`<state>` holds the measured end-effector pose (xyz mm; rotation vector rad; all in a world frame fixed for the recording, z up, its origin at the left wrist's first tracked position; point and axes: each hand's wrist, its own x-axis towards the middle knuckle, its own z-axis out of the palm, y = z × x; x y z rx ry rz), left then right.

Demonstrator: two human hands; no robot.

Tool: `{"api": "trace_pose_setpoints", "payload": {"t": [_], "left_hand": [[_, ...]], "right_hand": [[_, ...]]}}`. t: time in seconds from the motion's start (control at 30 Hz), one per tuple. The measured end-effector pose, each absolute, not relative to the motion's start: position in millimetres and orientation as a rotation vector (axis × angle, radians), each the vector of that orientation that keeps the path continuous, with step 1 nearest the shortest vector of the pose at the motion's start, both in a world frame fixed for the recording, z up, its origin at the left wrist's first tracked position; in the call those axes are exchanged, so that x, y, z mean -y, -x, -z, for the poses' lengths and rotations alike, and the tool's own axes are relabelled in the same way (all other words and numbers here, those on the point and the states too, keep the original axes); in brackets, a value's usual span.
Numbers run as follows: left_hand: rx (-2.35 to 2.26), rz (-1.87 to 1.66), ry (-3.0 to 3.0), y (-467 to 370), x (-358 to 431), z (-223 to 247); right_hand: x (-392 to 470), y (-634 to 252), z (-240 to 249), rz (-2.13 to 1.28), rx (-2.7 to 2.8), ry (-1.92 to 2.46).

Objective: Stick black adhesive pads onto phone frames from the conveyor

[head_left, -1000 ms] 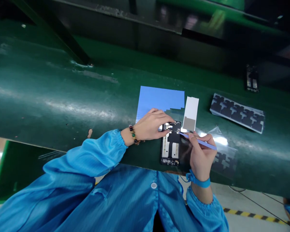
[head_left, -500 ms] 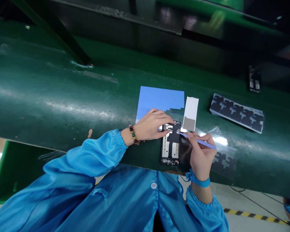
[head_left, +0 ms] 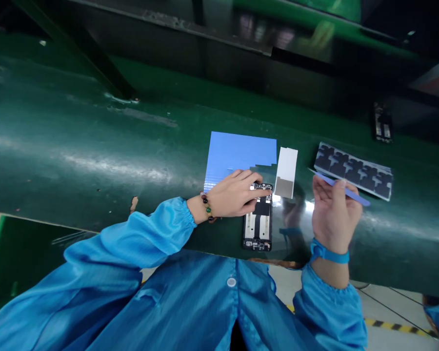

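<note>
An opened phone body [head_left: 258,226] lies upright in view near the table's front edge. My left hand [head_left: 236,194] rests over its upper part, index finger stretched across the top and fingers spread. To the right, my right hand [head_left: 335,212] holds purple tweezers [head_left: 354,195], raised beside a stack of sheets with black cut-out stickers [head_left: 354,170]. Just above the phone lies a white card with a grey end [head_left: 287,168]. A blue sheet [head_left: 243,151] sits behind my left hand, which covers its lower edge.
Another opened phone body [head_left: 382,122] lies at the back right. A dark post [head_left: 95,63] meets the green table [head_left: 58,141] at the back left. A green bin [head_left: 22,263] stands below the left front edge. Part of a blue sleeve shows at lower right.
My right hand has moved right, away from the phone, with the tweezers. My left index finger now reaches across the phone's top. The clear film with black pieces under my right hand no longer shows.
</note>
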<state>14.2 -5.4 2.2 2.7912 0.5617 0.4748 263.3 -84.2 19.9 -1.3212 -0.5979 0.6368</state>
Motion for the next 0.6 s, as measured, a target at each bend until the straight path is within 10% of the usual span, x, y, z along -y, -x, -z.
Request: {"api": "trace_pose_setpoints", "payload": {"t": [0.6], "left_hand": [[-0.459,-0.563,-2.829,-48.0,-4.1,3.3]], "right_hand": [[66.6,-264.5,7.2,-0.517,0.841,1.540]]}}
